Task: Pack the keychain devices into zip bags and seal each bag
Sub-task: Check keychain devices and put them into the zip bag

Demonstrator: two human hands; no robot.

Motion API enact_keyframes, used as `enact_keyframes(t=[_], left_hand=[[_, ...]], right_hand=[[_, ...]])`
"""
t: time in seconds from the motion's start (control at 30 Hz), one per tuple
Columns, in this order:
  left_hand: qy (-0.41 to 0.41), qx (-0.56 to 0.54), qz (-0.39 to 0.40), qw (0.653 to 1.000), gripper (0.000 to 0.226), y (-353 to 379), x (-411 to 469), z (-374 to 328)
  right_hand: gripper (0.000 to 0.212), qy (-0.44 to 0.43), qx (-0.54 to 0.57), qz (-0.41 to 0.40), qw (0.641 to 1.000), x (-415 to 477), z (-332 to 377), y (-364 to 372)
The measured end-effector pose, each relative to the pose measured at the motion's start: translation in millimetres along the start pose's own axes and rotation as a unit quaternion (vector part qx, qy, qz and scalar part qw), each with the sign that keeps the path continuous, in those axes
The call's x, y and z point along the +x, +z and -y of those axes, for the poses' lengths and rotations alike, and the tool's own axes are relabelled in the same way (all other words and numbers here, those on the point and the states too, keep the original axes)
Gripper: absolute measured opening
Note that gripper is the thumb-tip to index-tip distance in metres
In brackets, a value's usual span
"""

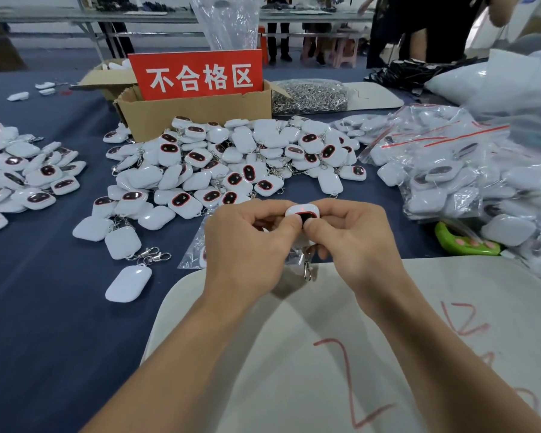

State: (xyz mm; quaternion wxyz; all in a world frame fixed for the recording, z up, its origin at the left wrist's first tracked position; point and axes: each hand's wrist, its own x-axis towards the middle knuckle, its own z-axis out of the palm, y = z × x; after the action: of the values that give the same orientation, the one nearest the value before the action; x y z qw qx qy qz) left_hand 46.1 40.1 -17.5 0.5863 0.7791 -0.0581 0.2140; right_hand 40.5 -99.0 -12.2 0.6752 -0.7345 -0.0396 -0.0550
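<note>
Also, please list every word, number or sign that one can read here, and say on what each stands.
"不合格区": white characters on the red sign standing in the cardboard box.
"Z", or perhaps "2": large red handwriting on the white board.
More red marks at the board's right edge: too unclear to read.
The keychain device pinched by the left hand and right hand: no readable text.

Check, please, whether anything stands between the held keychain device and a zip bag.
Nothing visible does: left hand and right hand pinch the keychain device, and clear plastic, seemingly a zip bag, shows right beneath it.
</note>
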Motion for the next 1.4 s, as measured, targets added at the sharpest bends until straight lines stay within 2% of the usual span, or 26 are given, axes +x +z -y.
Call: enact_keyframes(t=[0.27, 0.47, 0.57, 0.67, 0.77, 0.87, 0.97, 1.1, 1.2, 1.23, 1.3, 1.4], left_hand=[[-0.023, -0.076, 0.035, 0.996, 0.016, -3, 1, -1], [-0.01, -0.065, 0.042, 0.997, 0.019, -3, 0, 0], [0.002, -0.053, 0.027, 0.998, 0.018, -2, 0, -1], [0.031, -0.04, 0.025, 0.998, 0.018, -2, -1, -4], [0.063, -0.021, 0.015, 0.998, 0.023, -3, 1, -2], [0.051, -0.004, -0.001, 0.999, 0.035, -4, 3, 4], [0.039, 0.01, -0.004, 0.999, 0.037, -4, 4, 7], [0.083, 0.043, 0.013, 0.996, 0.04, -7, 3, 9], [0.126, 0.075, 0.045, 0.988, 0.064, -6, 0, 5], [0.133, 0.078, 0.047, 0.987, 0.063, -6, -1, 5], [0.126, 0.067, 0.04, 0.989, 0.05, -4, -2, 6], [0.103, 0.049, 0.026, 0.993, 0.025, -8, 2, 10]], right_hand=[[0.023, -0.017, 0.017, 0.02, 0.999, 1, 1, -5], [0.026, -0.019, 0.019, 0.019, 0.999, 1, -1, -6], [0.024, -0.029, -0.03, 0.023, 0.999, 2, -3, -8], [0.022, -0.09, -0.155, 0.026, 0.983, 2, -1, -14], [0.02, -0.125, -0.169, -0.006, 0.978, 7, -2, -23], [0.026, -0.164, -0.181, -0.064, 0.968, 9, -2, -30], [0.029, -0.169, -0.165, -0.075, 0.969, 8, -1, -29], [0.028, -0.142, -0.142, -0.073, 0.977, 8, -1, -24], [0.023, -0.075, 0.014, -0.027, 0.997, 7, 2, -23], [0.017, -0.043, 0.052, -0.011, 0.998, 7, 3, -23], [0.017, 0.002, 0.08, -0.002, 0.997, 8, 2, -24], [0.027, -0.013, 0.055, -0.003, 0.998, 9, 4, -24]])
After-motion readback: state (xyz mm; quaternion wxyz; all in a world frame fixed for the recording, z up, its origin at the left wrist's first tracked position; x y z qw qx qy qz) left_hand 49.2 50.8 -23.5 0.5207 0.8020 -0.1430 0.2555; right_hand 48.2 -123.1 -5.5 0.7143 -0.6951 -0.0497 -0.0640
